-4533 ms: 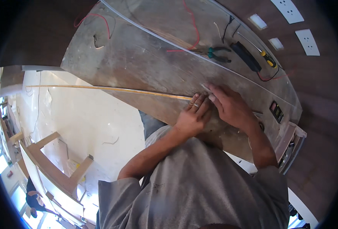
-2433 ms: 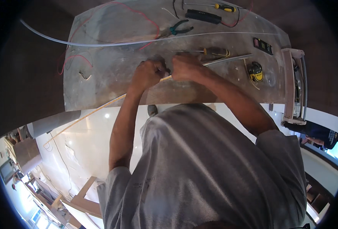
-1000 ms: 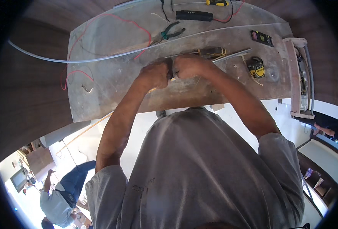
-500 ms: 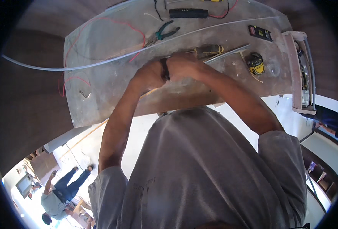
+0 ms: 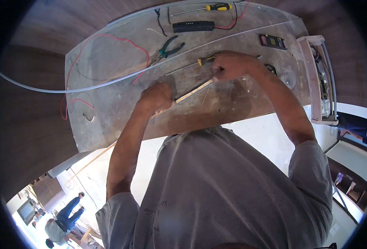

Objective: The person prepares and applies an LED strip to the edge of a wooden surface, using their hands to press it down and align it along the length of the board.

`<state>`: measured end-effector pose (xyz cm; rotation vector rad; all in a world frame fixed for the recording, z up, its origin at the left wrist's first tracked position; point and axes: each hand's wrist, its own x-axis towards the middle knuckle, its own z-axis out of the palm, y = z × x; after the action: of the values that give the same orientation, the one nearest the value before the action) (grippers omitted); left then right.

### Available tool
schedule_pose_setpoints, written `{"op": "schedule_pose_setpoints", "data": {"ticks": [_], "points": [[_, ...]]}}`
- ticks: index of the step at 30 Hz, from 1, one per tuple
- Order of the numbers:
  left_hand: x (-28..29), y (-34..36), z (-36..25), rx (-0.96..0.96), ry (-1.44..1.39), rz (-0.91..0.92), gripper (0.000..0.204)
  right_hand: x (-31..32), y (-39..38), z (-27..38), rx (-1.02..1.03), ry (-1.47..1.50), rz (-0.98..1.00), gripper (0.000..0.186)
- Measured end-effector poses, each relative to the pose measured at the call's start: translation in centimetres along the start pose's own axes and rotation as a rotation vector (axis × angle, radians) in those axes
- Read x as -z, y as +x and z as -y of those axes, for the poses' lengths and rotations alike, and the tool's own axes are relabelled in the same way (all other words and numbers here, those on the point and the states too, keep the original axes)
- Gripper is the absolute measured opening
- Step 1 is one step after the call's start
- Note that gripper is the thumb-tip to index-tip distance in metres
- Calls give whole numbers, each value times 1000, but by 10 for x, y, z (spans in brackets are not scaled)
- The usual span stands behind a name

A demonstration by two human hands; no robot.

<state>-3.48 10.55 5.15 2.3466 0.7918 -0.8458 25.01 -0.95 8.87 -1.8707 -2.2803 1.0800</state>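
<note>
A thin LED strip (image 5: 194, 91) with yellowish segments and pale edges spans the gap between my two hands. My left hand (image 5: 157, 96) is closed round its lower part, and my right hand (image 5: 235, 65) pinches the upper end. Past my left hand, the strip's tail runs over the bench edge toward the floor. A screwdriver (image 5: 206, 59) with a yellow and black handle lies just beyond my right hand, which partly covers it. Metal rods or channels lie mostly hidden under that hand. A tape measure (image 5: 271, 69) is largely covered by my right forearm.
On the worn bench (image 5: 108, 124) lie green-handled pliers (image 5: 167, 51), red wire (image 5: 127, 40), a black bar-shaped device (image 5: 193, 26), a small black package (image 5: 271, 41) and a second screwdriver (image 5: 218, 7). A long translucent tube (image 5: 96, 86) crosses it. Another person (image 5: 63, 220) stands lower left.
My hands, together before, have moved apart, my right hand going right and my left slightly down. The LED strip now shows between them. My right forearm now covers most of the tape measure.
</note>
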Motion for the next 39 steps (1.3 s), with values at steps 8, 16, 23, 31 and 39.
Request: {"op": "schedule_pose_setpoints", "data": {"ticks": [8,16,23,31,39], "points": [[14,-22,-6,32,-9,-5,29,30,1,40,4,115,-64,36],[6,-12,3,14,-103,-17,31,101,5,81,224,-243,-122,29],[-21,2,26,-100,-58,-124,24,111,-51,-6,-351,-273,129,20],[0,-10,-2,40,-25,-32,25,-17,-35,41,-310,-515,-364,20],[12,-16,-12,96,-100,-45,19,-101,39,90,4,-79,-430,17]]}}
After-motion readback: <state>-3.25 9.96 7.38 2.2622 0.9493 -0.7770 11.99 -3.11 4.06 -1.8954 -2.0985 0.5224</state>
